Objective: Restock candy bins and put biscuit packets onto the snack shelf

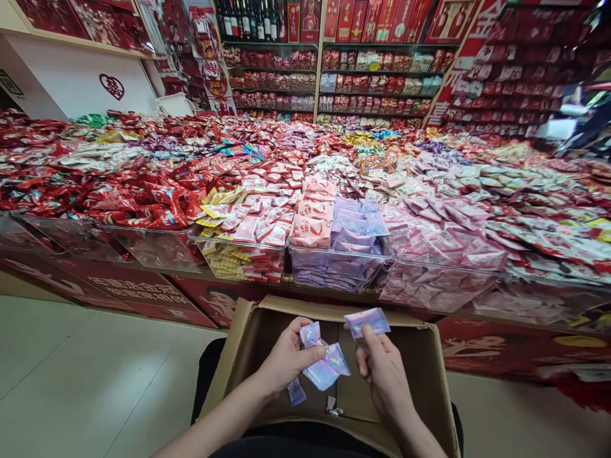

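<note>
My left hand [289, 356] is closed on several purple-blue candy packets [322, 372], the thumb pressed on top of them. To its right, my right hand [379, 362] pinches a single purple packet [367, 322] between thumb and fingers. Both hands are over an open cardboard box [442, 381] on my lap. Low in the box, a purple packet [296, 392] shows below my left hand, and a small silvery scrap [335, 411] lies on the bottom. Just beyond the box, a clear bin [338, 254] holds stacked purple packets and pink packets [311, 230].
Clear bins of red packets [157, 197], yellow packets [214, 213] and pink-purple packets [439, 235] line the display in front. Behind stand shelves [272, 63] with bottles and red boxes. Tiled floor [95, 375] shows at the left.
</note>
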The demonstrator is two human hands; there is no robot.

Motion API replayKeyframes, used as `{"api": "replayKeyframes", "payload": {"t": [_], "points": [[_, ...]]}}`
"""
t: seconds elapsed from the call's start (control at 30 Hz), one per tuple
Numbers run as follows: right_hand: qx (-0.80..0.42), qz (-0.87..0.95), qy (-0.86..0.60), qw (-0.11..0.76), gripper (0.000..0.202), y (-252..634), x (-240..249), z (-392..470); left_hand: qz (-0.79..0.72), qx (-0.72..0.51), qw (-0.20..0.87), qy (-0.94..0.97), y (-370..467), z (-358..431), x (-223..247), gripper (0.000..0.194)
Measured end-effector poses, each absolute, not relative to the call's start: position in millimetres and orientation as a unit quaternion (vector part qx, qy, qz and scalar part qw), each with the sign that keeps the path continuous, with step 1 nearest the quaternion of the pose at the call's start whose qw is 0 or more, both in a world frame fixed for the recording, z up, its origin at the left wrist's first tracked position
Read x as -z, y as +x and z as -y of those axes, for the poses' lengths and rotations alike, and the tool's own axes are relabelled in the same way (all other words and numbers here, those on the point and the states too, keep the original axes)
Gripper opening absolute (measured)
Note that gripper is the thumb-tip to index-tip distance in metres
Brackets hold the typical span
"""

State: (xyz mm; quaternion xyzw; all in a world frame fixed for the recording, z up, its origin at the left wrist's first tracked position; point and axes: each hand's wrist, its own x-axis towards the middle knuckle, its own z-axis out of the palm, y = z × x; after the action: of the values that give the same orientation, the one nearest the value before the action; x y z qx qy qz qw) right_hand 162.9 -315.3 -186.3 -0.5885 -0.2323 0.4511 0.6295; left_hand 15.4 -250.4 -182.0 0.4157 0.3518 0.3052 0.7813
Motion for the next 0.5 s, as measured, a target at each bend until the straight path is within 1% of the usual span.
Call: {"api": "replayKeyframes", "payload": {"t": [0.1, 0.3, 0.5], "points": [[-0.471, 0.219, -0.554, 0.65, 0.039, 169, 177, 315, -0.338, -0.284, 0.794, 0.417, 14, 252, 171, 0.05], [-0.478, 0.256, -0.545, 0.64, 0.035, 169, 176, 312, -0.31, -0.26, 0.824, 0.398, 19, 253, 162, 0.049], [-0.483, 0.244, -0.506, 0.671, 0.028, 164, 174, 310, -0.308, -0.277, 0.828, 0.377, 22, 256, 161, 0.051]]}}
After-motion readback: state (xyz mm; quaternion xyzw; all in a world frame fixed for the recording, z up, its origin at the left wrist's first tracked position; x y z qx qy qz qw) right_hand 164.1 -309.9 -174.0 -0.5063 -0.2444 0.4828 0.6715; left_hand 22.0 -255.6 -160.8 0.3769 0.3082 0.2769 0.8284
